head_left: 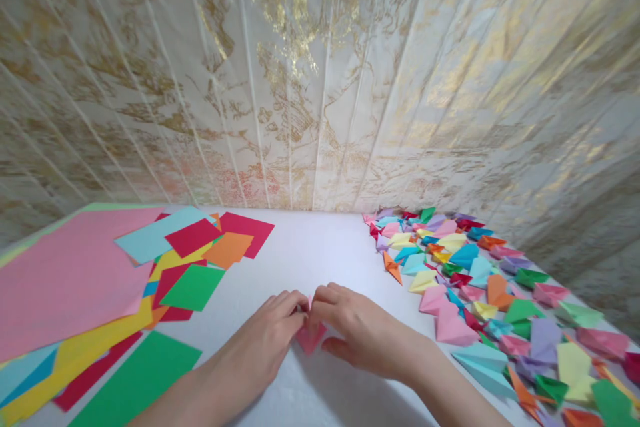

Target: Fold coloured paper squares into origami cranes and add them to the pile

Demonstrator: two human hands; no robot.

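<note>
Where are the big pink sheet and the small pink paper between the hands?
Big pink sheet (80, 270): head view, middle of its flat face.
Small pink paper (311, 342): head view, its lower, uncovered part.

A white tabletop (320, 247) spans the lower part of the frame. At its left lies an overlapping spread of flat coloured paper, with a large pink sheet (75, 273) over pale green and yellow ones, and smaller red, orange and light blue pieces toward the upper edge. A green rectangle (143, 377) lies at lower left. Down the right side, many small folded paper pieces (455, 328) in mixed colours crowd together. At lower centre, a pink folded paper (310, 341) sits on or just above the surface.
</note>
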